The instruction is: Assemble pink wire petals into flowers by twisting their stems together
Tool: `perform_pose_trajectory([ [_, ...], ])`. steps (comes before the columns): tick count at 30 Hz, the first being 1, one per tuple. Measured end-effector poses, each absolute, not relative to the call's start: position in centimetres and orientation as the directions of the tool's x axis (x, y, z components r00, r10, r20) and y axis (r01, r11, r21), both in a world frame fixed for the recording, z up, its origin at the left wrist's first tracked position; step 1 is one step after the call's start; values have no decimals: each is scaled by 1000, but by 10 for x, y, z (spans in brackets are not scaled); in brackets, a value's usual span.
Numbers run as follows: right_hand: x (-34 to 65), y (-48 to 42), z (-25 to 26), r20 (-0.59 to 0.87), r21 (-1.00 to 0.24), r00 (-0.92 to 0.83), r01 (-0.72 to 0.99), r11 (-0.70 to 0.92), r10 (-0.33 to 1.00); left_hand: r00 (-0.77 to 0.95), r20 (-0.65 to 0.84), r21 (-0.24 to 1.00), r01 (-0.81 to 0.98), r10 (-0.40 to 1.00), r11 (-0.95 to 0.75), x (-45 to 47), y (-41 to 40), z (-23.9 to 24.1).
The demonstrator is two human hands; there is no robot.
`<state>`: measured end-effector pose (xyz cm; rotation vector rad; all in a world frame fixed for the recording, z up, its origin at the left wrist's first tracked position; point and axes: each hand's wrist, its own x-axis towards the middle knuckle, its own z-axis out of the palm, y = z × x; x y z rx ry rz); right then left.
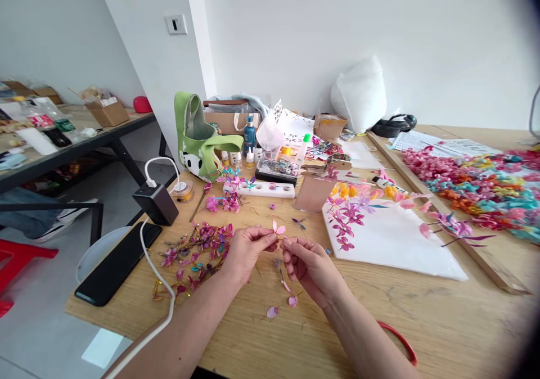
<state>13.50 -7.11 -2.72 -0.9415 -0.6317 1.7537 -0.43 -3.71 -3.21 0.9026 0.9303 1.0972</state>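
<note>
Between my two hands, over the wooden table, is a small pink petal flower [278,229] with thin wire. My left hand [250,249] pinches its base from the left with thumb and forefinger. From the right, my right hand [307,261] closes thumb and fingers just under the petals; the wire there is too fine to follow. Loose pink petals on wire [272,312] lie below my hands. A pile of purple and magenta wire flowers [202,249] spreads beside my left forearm. Right of my hands, a white foam board [392,244] carries purple blossoms along its left edge.
A black phone [120,264] and a power block [156,203] with a white cable sit at the left edge. Red scissor handles [400,339] lie near my right forearm. A green bag [200,143] and bottles stand behind. Colourful flowers [468,188] cover the right side.
</note>
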Motion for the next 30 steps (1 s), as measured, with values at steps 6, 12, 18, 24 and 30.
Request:
perform_pose_trajectory([
  [6, 137, -70, -27, -328, -754, -187, -539, -376, 926, 256, -156, 930, -286, 954, 229, -6, -37, -31],
  [12, 137, -72, -24, -284, -766, -213, -536, -355, 935, 294, -168, 921, -295, 941, 256, -7, -35, -32],
  [18, 136, -74, -22, -247, -814, -223, -481, -326, 943, 232, -170, 925, -297, 958, 236, -7, -35, -31],
  [24, 132, -76, -22, -171, -964, -71, -195, -182, 983, 174, -156, 957, -215, 972, 192, -8, -34, -32],
  [30, 127, -77, -25, -39, -999, 108, 4, -39, 993, 116, -116, 976, -172, 986, 135, -6, -33, -32],
])
